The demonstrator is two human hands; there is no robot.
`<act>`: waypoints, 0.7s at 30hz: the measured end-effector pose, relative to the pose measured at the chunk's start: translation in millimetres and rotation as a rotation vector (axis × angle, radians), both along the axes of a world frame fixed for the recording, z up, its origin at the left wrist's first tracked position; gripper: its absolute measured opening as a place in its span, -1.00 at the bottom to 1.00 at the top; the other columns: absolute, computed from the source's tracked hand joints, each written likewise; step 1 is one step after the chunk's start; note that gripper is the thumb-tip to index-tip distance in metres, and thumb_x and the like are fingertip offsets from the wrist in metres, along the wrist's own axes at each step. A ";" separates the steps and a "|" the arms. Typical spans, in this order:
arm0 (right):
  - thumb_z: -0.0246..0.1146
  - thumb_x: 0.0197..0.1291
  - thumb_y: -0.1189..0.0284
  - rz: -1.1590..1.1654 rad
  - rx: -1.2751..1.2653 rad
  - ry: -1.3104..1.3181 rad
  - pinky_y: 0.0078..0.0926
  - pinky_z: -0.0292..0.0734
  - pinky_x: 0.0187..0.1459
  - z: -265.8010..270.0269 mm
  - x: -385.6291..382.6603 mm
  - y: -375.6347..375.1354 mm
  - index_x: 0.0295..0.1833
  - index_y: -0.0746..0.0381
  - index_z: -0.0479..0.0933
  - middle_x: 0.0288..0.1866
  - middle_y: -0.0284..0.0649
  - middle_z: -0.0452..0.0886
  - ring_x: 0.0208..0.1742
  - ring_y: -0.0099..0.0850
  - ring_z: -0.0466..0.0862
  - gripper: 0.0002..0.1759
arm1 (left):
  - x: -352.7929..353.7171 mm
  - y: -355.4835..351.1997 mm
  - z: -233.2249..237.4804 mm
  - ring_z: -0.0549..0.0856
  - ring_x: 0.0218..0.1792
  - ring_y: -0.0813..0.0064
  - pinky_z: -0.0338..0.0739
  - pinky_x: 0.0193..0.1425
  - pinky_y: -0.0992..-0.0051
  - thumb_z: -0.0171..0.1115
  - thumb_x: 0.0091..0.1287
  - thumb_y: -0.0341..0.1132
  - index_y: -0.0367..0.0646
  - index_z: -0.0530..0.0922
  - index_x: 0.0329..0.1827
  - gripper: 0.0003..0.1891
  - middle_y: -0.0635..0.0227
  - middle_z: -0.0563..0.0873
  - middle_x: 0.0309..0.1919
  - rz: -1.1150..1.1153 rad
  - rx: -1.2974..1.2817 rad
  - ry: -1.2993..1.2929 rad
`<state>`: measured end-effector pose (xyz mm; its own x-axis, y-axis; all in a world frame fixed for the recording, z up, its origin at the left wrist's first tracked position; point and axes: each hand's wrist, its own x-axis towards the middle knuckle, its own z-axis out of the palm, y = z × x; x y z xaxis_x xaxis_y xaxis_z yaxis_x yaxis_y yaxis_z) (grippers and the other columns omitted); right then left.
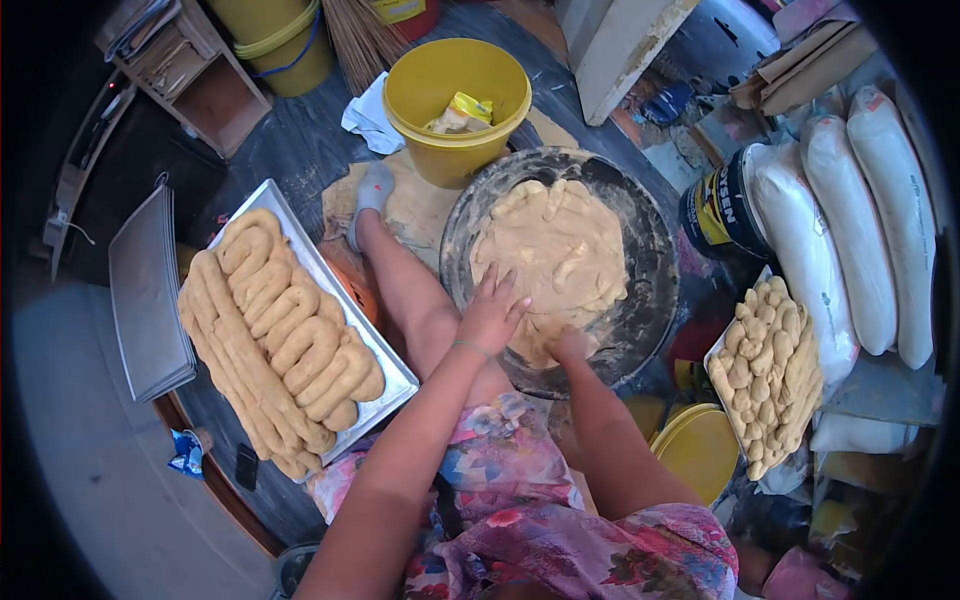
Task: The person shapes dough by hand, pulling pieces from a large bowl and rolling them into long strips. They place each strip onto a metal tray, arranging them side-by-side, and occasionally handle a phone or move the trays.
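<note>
A large mass of pale dough [560, 240] fills the middle of a wide black basin [652, 240] between my legs. My left hand [495, 308] lies on the dough's near left side, its fingers spread. Beside it, my right hand [572, 345] presses into the near edge of the dough, curled like a fist with its fingertips hidden. Flour and dough smears coat the basin's inner wall.
A metal tray [395, 385] of long dough ropes [290, 330] stands at left, another with small dough pieces [765, 370] at right. A yellow bucket [455, 150] is behind the basin. White filled sacks [850, 220], a dark paint pail [722, 205] and a yellow lid [697, 452] are at right.
</note>
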<state>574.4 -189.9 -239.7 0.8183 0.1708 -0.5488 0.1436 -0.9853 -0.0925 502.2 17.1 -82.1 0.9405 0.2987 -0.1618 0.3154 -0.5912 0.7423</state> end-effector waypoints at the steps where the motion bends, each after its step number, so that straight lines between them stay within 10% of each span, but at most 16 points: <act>1: 0.27 -0.11 0.28 -0.045 0.083 -0.046 -0.19 0.37 0.16 -7.2 3.2 5.2 0.07 0.29 0.47 0.07 0.04 0.52 0.12 -0.05 0.50 -0.44 | 1.5 0.3 -0.3 0.20 0.37 -0.06 0.13 0.41 0.22 -0.02 0.38 0.03 -0.17 0.23 0.38 -0.38 -0.08 0.08 0.42 -0.005 -0.023 -0.027; 6: 0.24 0.00 0.38 0.049 0.376 -0.159 -0.14 0.30 0.19 -32.2 37.6 26.8 0.11 0.13 0.44 0.06 -0.14 0.48 0.17 -0.15 0.45 -0.53 | 14.5 -5.4 5.2 0.19 0.39 -0.01 0.12 0.42 0.27 0.00 0.38 0.01 -0.17 0.23 0.37 -0.40 -0.07 0.10 0.41 -0.002 -0.199 0.009; 21: 0.06 0.16 0.42 0.536 0.093 -0.114 0.05 0.07 0.27 -16.8 44.2 23.9 0.20 0.01 0.38 0.20 -0.32 0.39 0.29 -0.30 0.30 -0.56 | 29.3 -10.3 -18.3 0.25 0.36 0.08 0.13 0.42 0.35 -0.01 0.40 -0.06 -0.28 0.25 0.33 -0.43 -0.07 0.27 0.31 0.065 -0.346 -0.054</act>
